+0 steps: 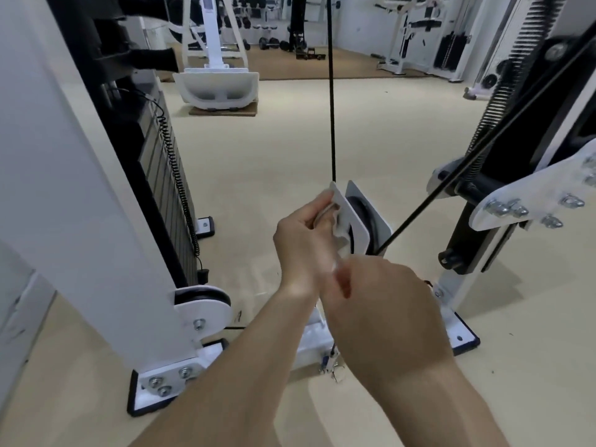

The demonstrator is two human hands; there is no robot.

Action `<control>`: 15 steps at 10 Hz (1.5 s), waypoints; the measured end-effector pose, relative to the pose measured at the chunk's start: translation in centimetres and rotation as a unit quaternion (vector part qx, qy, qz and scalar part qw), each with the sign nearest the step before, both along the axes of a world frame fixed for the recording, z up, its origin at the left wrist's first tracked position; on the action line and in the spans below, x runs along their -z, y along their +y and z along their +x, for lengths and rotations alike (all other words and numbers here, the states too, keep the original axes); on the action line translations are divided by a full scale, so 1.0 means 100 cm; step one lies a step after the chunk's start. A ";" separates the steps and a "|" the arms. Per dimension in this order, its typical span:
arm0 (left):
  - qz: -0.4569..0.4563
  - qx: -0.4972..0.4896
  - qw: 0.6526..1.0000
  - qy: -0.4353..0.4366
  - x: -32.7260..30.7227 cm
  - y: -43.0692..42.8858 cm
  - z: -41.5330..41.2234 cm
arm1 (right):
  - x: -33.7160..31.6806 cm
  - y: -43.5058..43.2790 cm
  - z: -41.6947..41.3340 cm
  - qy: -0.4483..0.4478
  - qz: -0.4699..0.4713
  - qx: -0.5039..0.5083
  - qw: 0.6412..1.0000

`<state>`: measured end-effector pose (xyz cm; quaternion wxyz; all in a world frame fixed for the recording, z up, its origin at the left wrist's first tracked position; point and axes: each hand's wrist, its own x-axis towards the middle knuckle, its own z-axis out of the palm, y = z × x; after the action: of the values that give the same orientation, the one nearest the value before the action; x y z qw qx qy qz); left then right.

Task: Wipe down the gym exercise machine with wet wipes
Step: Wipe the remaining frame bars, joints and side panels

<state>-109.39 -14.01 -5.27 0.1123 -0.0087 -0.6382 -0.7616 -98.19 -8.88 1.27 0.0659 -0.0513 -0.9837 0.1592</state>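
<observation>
Item: our left hand (303, 240) pinches the wet wipe (339, 235) against the near edge of the white pulley plate (354, 217), under the black cable (331, 108). Our right hand (383, 308) is blurred, close below; its grip we cannot tell. Open floor (274, 156) beyond.

**Wiping a pulley on a cable machine**

Seen from above, a person's left grip (303, 243) holds a crumpled white wipe (341, 236) pressed against the outer white plate of a pulley (353, 217) low on the machine. The right grip (383, 314) sits just below it and nearer the camera, blurred, with its fingers hidden. A black cable (331, 108) rises straight up from the pulley. A weight stack (161, 179) stands on the left, on a beige floor (274, 150).
</observation>
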 end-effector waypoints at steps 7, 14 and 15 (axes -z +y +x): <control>-0.116 0.091 0.988 0.037 -0.029 -0.047 -0.019 | -0.071 0.004 -0.099 0.003 0.282 -0.131 0.950; 0.018 0.017 1.000 -0.016 -0.022 -0.002 -0.032 | -0.078 0.010 -0.099 -0.047 0.187 0.003 0.981; -0.101 0.026 0.989 0.106 -0.023 -0.007 -0.013 | -0.082 0.014 -0.107 -0.078 0.144 0.021 0.986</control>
<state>-110.70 -14.68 -2.96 0.1582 -0.1175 -0.6958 -0.6906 -108.91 -7.49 9.50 -0.0008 -0.0740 -0.9972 0.0100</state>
